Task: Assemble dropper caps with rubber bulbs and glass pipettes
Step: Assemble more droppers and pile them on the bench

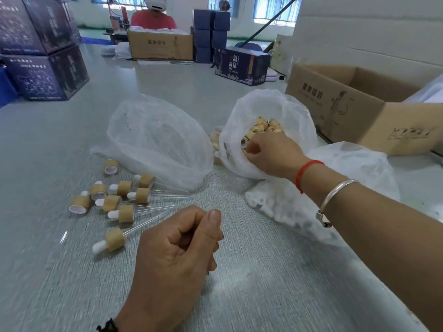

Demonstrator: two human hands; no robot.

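Observation:
My right hand [268, 152] reaches into a white plastic bag [294, 111] full of wooden dropper caps [261, 127]; its fingers are curled among the caps at the bag's near side. My left hand [182, 250] is curled into a fist low in the middle, and I see nothing in it. Several assembled droppers [124, 202], with wooden caps, white rubber bulbs and glass pipettes, lie in a loose group to its left. A bag of white rubber bulbs [275, 207] lies under my right forearm. A second bag [158, 137] with clear glass pipettes sits behind the droppers.
An open cardboard box [359, 109] stands at the right edge of the grey table [48, 144]. Dark printed boxes [43, 51] are stacked at the far left. Across the table sits a person in red [153, 19] behind another cardboard box [160, 45] and blue boxes [242, 65].

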